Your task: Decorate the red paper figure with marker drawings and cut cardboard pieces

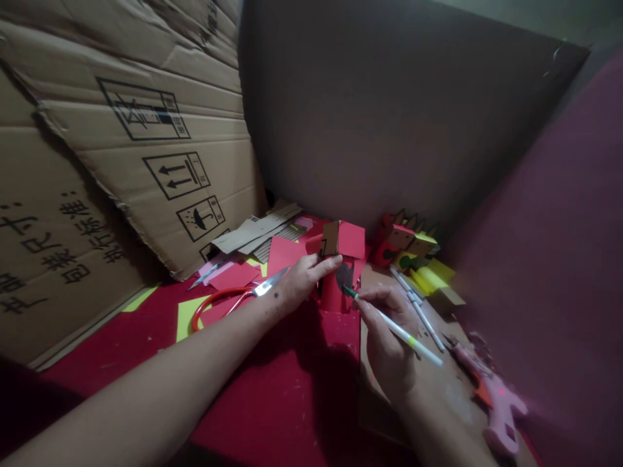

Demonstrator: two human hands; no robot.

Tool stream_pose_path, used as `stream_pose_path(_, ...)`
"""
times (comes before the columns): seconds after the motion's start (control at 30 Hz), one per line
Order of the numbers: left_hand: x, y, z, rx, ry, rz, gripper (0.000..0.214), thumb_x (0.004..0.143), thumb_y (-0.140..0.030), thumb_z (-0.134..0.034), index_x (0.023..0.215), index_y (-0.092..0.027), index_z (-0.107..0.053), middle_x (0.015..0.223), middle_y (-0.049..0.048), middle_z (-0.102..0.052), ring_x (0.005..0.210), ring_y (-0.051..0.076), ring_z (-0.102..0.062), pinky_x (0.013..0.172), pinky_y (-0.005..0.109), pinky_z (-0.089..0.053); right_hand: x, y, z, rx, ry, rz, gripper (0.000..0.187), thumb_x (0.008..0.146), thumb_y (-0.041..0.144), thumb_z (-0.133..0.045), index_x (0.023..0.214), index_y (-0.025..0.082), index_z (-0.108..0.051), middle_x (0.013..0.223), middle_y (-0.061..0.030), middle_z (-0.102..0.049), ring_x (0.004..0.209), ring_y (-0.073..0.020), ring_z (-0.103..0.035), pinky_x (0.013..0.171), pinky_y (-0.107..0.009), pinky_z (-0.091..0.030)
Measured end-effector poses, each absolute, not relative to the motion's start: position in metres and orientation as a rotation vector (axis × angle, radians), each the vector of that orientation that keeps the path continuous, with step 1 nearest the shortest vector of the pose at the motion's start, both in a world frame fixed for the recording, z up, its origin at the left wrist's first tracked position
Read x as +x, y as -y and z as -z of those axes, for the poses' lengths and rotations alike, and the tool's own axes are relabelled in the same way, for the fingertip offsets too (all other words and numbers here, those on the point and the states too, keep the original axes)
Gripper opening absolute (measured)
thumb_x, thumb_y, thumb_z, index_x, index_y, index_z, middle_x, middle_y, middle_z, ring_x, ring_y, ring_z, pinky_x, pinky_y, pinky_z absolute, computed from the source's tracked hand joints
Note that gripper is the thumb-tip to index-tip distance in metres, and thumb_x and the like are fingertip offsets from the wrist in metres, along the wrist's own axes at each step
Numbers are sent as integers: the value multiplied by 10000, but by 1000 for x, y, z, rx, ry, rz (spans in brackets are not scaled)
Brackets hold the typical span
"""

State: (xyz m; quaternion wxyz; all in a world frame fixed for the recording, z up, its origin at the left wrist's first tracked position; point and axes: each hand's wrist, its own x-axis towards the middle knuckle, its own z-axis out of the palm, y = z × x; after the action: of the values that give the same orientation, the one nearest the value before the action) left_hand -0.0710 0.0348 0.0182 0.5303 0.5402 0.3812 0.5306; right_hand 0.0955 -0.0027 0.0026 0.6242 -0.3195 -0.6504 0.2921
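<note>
My left hand (306,280) is wrapped round the left side of a red paper tube (332,293), which stands on the red cloth. A box-like red paper and cardboard piece (350,240) tops the tube. On the tube's front is a dark round patch (344,275). My right hand (389,334) grips a white marker (403,334) with a green tip, pinched between thumb and fingers. The marker's tip is at the edge of the dark patch; whether it touches, I cannot tell.
Red-handled scissors (228,303) lie left among paper scraps and cardboard strips (257,230). To the right, a cardboard sheet (389,415) bears pens (423,318) and a pink glue gun (501,402). Red and yellow paper figures (403,240) stand behind. Cardboard (160,130) walls the left.
</note>
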Motion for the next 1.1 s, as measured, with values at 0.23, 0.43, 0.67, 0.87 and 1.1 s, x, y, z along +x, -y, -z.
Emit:
stream_pose_path(0.23,-70,-33,-21,1263,-866,-1280,397,794,-538,-655,874,-149,-652,786,46,-662,669,167,-578,640,287,-430,96,3,-3,-716,1485,-666,54,804,169,-609,801,220,-625,707,24,-569,657,-159,-526,637,-297,-391)
stream_pose_path(0.43,-70,-32,-22,1274,-891,-1278,388,810,-544,-638,852,-159,-656,749,31,-654,640,161,-569,617,280,-417,95,2,-1,-668,1463,-689,73,798,156,-592,811,222,-619,731,16,-559,705,-171,-520,650,-305,-384)
stream_pose_path(0.67,-68,-32,-22,1258,-863,-1298,361,802,-518,-654,873,-164,-663,781,24,-671,676,169,-592,657,285,-437,95,2,-2,-727,1495,-685,15,816,216,-617,801,218,-614,698,17,-573,678,-172,-545,634,-304,-400)
stream_pose_path(0.87,-67,-30,-24,1243,-876,-1303,331,808,-491,-652,864,-165,-662,762,15,-665,668,162,-584,664,286,-432,95,1,1,-703,1458,-730,10,812,217,-599,813,223,-607,735,9,-576,704,-179,-551,641,-303,-406)
stream_pose_path(1.1,-69,-30,-24,1244,-878,-1278,353,814,-511,-649,868,-162,-665,781,29,-668,667,158,-578,652,282,-434,95,1,0,-662,1462,-712,41,801,186,-601,810,223,-617,730,14,-563,716,-177,-533,659,-304,-399)
